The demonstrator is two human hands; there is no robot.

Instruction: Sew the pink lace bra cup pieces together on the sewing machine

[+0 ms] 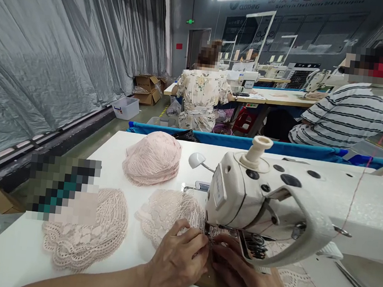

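My left hand (177, 260) rests on a pale pink lace piece (167, 211) just in front of the needle area of a white sewing machine (274, 202), its fingers curled and pressing the lace down. My right hand (249, 279) lies beside it under the machine head, fingers bent onto the same lace near the presser foot. The fingertips of both hands meet at the needle, which the machine head hides.
A stack of pink lace pieces (152, 157) sits farther back on the white table (15, 253), another pile (89, 233) at the near left. A red thread (362, 179) runs down to the machine. Two people sit at sewing tables beyond a blue bin edge (233, 141).
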